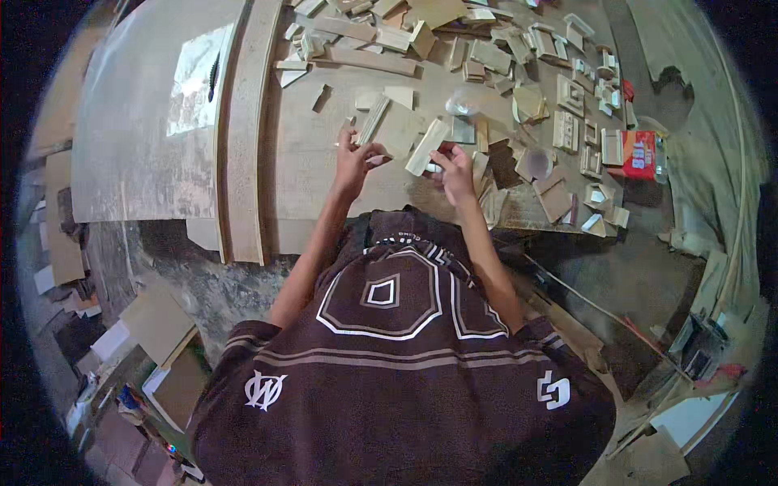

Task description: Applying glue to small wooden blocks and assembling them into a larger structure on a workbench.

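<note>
Near the middle of the workbench, my right hand [455, 172] grips a short pale wooden moulding piece [425, 147] between thumb and fingers. The piece is tilted and its long side faces up. To its left, my left hand [354, 162] is raised with its fingers apart, and I see nothing held in it. Just beyond the left fingertips lies a ridged wooden strip [373, 119]. A flat pale offcut [399, 98] lies behind that strip. Past my right hand sits a small grey square piece [463, 130] beside a crumpled clear plastic bag [463, 101].
Wood offcuts [356, 32] are heaped along the far side of the bench. Small moulded blocks [566, 130] cluster at the right, by a red box [640, 155]. Two long boards [243, 130] run front to back at the left. A cord [583, 296] slants below the bench.
</note>
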Motion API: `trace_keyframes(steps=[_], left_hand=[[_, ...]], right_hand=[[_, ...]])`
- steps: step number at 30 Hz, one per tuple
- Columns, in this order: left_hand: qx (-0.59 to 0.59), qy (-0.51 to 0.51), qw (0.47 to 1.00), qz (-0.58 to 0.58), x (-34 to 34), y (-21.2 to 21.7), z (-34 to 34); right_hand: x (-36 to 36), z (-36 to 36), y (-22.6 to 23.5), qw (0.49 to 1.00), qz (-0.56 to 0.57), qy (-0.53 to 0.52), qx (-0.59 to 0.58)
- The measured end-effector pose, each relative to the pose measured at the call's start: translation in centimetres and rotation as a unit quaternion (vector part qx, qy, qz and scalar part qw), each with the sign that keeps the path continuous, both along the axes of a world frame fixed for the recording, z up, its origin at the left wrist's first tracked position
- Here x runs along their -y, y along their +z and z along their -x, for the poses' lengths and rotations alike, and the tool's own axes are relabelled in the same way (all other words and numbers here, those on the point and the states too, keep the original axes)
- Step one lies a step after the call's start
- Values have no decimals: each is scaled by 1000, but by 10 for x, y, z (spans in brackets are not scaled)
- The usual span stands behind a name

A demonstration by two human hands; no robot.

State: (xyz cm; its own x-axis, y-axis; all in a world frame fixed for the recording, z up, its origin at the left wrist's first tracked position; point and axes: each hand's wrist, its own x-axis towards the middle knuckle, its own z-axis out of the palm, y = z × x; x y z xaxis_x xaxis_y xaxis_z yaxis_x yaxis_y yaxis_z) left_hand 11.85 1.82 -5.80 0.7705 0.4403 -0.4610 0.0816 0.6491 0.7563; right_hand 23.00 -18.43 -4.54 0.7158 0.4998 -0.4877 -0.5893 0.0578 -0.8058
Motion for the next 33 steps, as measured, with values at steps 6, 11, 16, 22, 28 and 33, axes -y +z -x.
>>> trace_keyframes(steps=[6,11,16,22,28,33], left_hand=[[26,-27,999,-13,-2,6,-5],[29,-22,999,-31,3,17,-8],[28,-23,998,-47,6,25,-9],[15,-30,995,-89,7,32,-9],[18,-50,988,-143,6,54,-12],[19,-41,990,-132,9,53,-10]], right_hand=[[-4,0,-16,1000,4,-5,21],[-3,1,-14,1000,-20,-16,7],[-3,2,-6,999,-28,-18,-9],[-2,4,-5,999,-32,-15,5],[1,5,-12,999,-52,-6,-2],[1,6,-7,999,-47,-6,-13]])
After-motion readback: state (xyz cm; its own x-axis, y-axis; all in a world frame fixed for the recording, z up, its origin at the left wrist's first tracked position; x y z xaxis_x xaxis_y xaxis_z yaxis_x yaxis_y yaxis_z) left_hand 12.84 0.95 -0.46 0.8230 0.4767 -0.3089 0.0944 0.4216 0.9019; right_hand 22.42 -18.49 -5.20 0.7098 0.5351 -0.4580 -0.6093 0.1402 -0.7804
